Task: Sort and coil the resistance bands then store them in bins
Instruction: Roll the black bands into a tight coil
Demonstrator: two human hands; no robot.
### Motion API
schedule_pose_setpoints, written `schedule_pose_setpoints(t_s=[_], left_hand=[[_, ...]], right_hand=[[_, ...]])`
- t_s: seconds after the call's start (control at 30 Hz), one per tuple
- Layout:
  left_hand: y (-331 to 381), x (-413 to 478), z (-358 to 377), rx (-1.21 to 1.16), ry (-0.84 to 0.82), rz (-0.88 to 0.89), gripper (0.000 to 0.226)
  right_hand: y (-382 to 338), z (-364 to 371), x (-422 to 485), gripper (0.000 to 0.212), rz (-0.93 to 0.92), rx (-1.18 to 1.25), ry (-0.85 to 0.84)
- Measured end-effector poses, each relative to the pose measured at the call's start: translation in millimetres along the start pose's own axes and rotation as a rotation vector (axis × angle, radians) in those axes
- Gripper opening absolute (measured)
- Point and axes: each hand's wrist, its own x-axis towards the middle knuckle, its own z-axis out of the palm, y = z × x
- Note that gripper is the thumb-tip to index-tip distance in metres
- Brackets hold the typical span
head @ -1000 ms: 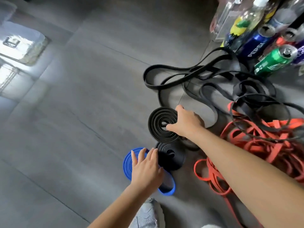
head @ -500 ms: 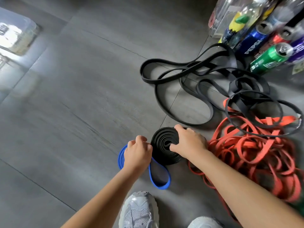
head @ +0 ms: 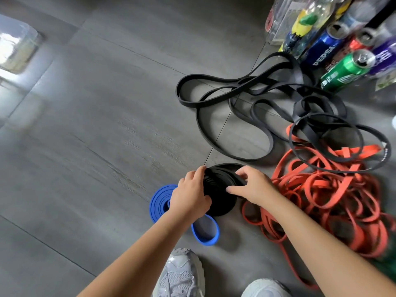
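Two coiled black bands sit stacked on the grey floor, the upper coil tilted. My left hand grips their left edge and my right hand pinches the upper coil's right edge. A partly coiled blue band lies under my left wrist, its loose loop trailing toward my shoe. Loose black bands sprawl behind the coils. To the right a tangle of orange bands is heaped.
Drink cans and bottles stand at the upper right beside the black bands. A clear plastic bin sits at the far left. My grey shoes are at the bottom edge. Bare grey floor tiles spread to the left.
My right hand brought the farther black coil back onto the nearer one. My left hand left the blue band, curled, and now grips the black coils' left edge.
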Motion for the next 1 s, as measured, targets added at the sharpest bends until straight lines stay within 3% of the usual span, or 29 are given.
schedule_pose_setpoints(t_s=[0.1, 0.23, 0.4, 0.63, 0.8, 0.93, 1.0], left_hand=[[-0.3, 6.1, -2.6, -0.175, -0.024, -0.063, 0.068], [-6.0, 11.0, -4.3, -0.189, -0.067, -0.08, 0.066], [-5.9, 15.8, -5.0, -0.206, -0.08, -0.106, 0.066], [2.8, 26.7, -7.3, -0.163, -0.106, -0.097, 0.071], [0.1, 33.2, -7.7, -0.2, -0.117, -0.121, 0.075], [-2.0, 38.4, -8.5, -0.25, -0.106, -0.141, 0.076], [-0.2, 40.1, -9.9, -0.238, -0.116, -0.128, 0.076]], right_hand=[[4.7, 3.2, -3.4, 0.047, -0.035, 0.007, 0.002], [7.8, 7.2, -3.2, 0.053, -0.034, 0.01, 0.047], [12.4, 5.0, 2.4, 0.056, 0.02, 0.238, 0.146], [22.0, -8.9, 9.7, 0.03, 0.098, 0.355, 0.337], [25.6, -24.9, 14.5, 0.03, 0.003, 0.014, 0.456], [29.0, -20.6, 26.3, 0.048, -0.061, -0.334, 0.248], [33.4, -19.6, 31.8, 0.039, -0.056, -0.442, 0.208]])
